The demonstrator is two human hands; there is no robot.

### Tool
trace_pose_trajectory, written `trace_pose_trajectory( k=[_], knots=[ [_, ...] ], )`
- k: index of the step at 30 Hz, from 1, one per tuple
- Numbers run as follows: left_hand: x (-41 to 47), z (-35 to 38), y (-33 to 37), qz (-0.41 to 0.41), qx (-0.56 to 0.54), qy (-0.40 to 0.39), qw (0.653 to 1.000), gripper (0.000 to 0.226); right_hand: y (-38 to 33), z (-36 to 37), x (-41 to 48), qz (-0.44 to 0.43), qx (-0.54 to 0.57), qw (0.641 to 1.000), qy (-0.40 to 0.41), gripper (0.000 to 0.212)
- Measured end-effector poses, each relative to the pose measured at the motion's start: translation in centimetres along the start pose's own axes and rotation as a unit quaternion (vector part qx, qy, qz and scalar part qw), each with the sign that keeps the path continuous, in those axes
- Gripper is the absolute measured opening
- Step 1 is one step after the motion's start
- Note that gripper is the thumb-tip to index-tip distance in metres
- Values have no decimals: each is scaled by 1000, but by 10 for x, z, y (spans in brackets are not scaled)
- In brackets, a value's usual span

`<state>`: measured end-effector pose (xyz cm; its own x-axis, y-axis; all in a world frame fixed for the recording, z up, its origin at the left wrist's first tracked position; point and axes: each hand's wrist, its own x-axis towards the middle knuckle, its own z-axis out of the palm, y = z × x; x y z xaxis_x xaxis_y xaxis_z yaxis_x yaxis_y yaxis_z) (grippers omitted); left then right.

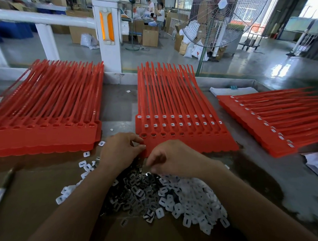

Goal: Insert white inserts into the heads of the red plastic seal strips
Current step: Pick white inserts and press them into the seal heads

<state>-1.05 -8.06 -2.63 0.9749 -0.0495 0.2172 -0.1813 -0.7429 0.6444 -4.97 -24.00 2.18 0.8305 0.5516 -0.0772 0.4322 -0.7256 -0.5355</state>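
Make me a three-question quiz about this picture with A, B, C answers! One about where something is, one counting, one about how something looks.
1. Where is the pile of white inserts? A. nearest the camera B. on the fan C. on the floor
2. How many rows on the middle strips hold white inserts? A. none B. two C. five
3. The heads of the left strips are: A. empty B. filled white C. taped over
Answers: 1 A, it lies closest in view; 2 B, two white rows, front row bare; 3 A, holes show only red.

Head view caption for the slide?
Left hand and right hand meet at the near corner of the middle red seal strips, above a pile of white inserts.
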Motion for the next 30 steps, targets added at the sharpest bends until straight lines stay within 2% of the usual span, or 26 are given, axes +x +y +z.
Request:
trace_pose_trajectory(
  k=[3,8,15,23,28,30],
  knots=[
    [1,1,0,-2,-7,0,1000,16,-6,8,1,-17,-50,999,-6,21],
    [3,2,-1,-4,-10,1,1000,16,-9,10,3,3,-66,998,0,19],
    [2,1,-1,-3,-6,-1,1000,16,-5,12,1,2,9,1000,14,10],
    [1,1,0,-10,-8,-1,1000,15,6,2,-1,3,48,995,90,9],
    [0,0,1,-5,-1,-3,1000,17,32,-22,-3,81,73,977,181,20],
    [0,0,2,-5,-2,-3,1000,18,49,-31,-2,128,56,965,220,15]
  ],
)
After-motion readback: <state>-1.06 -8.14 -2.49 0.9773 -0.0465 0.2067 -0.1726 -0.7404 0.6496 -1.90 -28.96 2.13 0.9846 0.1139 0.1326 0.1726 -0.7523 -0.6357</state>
